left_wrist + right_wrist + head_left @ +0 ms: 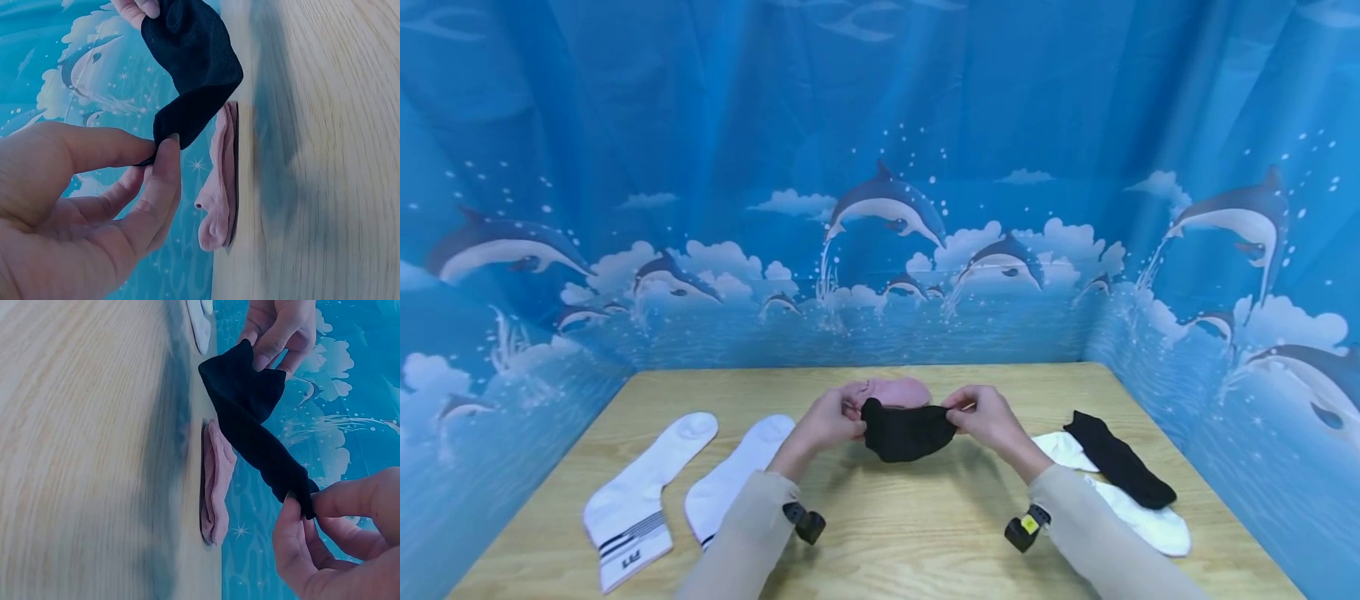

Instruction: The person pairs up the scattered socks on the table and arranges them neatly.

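Observation:
A black sock is stretched sideways between my two hands, lifted above the table. My left hand pinches one end between thumb and fingers, while the opposite end is pinched by my right hand. In the left wrist view the sock sags and twists in the middle. The right wrist view shows its wider part at the left hand and a narrow, bunched tip at the right fingers. Behind it on the table lies a pink sock, partly hidden by the black one in the head view.
Two white socks lie at the left, one with black stripes, the other partly behind my left forearm. At the right, another black sock overlaps white socks. A dolphin-print curtain surrounds the wooden table.

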Motion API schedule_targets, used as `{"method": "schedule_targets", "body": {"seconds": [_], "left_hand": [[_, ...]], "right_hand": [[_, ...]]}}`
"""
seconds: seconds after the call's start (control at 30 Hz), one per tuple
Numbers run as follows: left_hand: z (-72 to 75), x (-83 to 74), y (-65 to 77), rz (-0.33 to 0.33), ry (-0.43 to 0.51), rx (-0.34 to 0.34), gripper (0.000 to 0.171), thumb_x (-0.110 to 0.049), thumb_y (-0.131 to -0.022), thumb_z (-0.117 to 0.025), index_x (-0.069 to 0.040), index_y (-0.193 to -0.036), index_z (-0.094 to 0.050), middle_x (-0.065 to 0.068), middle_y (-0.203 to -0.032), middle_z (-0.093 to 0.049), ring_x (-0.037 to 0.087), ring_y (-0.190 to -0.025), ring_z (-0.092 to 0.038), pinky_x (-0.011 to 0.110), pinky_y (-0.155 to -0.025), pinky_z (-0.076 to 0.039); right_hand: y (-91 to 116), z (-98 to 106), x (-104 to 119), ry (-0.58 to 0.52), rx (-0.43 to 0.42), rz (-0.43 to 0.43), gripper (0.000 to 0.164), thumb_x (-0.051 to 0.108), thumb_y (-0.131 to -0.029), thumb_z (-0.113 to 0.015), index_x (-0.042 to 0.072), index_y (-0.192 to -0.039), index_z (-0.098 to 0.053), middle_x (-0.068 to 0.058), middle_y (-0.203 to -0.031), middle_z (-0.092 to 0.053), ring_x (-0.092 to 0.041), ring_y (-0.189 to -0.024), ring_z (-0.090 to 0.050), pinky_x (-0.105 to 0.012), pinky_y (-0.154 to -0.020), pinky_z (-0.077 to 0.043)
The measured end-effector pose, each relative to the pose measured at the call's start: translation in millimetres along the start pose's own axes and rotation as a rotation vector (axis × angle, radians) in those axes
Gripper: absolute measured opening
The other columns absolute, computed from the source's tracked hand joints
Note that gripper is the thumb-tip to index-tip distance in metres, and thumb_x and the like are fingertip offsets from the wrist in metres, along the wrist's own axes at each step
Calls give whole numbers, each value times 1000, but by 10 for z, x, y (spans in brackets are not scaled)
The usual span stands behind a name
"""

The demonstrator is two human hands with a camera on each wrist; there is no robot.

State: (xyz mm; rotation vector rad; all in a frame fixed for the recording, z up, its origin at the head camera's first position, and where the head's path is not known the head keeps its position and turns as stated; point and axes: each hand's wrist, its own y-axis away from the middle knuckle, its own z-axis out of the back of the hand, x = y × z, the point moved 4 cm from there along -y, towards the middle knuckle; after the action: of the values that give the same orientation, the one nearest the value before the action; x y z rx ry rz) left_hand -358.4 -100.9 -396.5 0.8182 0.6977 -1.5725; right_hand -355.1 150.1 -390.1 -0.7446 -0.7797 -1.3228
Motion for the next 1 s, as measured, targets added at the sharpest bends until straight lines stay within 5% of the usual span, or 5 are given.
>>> {"method": "schedule_targets", "body": {"seconds": [0.5,1.0], "left_hand": [[119,131,-10,63,18,-14,26,6,-86,-69,6,-111,-65,14,-93,-68,22,-86,-65,32,-74,-59],[109,270,-14,57,-6,-30,11,12,-81,-65,6,-88,-72,9,-73,-68,12,-65,-64,26,-65,-57]], "right_hand": [[-141,-147,-22,-29,18,-37,14,-2,-94,-65,-1,-106,-73,-17,-103,-72,-19,-83,-68,-43,-79,-63],[-239,-265,-111,-1,22,-30,12,-6,-90,-67,0,-98,-73,-14,-93,-71,-19,-73,-66,-39,-71,-62]]}}
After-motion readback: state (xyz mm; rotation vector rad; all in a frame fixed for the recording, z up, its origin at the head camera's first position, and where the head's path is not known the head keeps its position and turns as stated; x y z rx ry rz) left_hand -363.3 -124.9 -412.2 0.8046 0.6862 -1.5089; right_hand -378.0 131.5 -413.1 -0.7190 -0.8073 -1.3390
